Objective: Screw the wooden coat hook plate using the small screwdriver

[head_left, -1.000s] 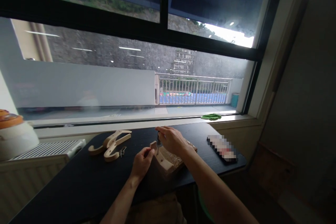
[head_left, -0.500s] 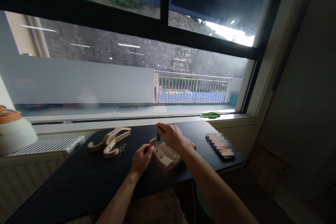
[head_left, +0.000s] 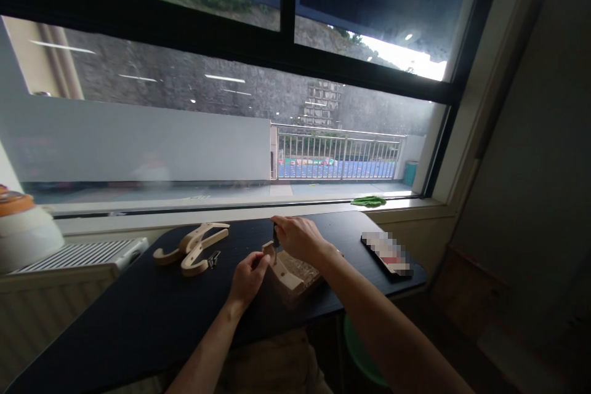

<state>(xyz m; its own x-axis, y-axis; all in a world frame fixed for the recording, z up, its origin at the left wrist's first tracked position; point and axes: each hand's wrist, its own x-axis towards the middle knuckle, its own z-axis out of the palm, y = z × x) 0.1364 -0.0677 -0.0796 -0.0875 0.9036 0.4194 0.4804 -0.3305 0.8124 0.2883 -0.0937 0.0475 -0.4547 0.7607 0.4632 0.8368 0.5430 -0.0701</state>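
Observation:
My right hand (head_left: 301, 239) is closed around the dark handle of a screwdriver (head_left: 276, 237), held upright with its shaft pointing down. Its tip meets a pale curved wooden piece (head_left: 289, 280) that has holes along it. With fingers pinched, my left hand (head_left: 249, 277) grips the near-left end of that piece. Beneath it lies a brown block with a rough, shiny surface (head_left: 300, 266), partly covered by my right hand and forearm. Left of my hands rest several similar curved wooden pieces (head_left: 194, 251), with a few small metal screws (head_left: 213, 259) beside them.
The dark table (head_left: 152, 314) stands against a window sill. On its right side lies a phone-like flat object (head_left: 386, 253), its top blurred. A green cloth (head_left: 368, 201) is on the sill. To the left are a radiator (head_left: 87, 255) and a white container with an orange lid (head_left: 25, 228).
My right hand has turned slightly with the screwdriver, and the forearm has shifted a little. The left hand keeps its grip on the wooden piece. The view has moved slightly.

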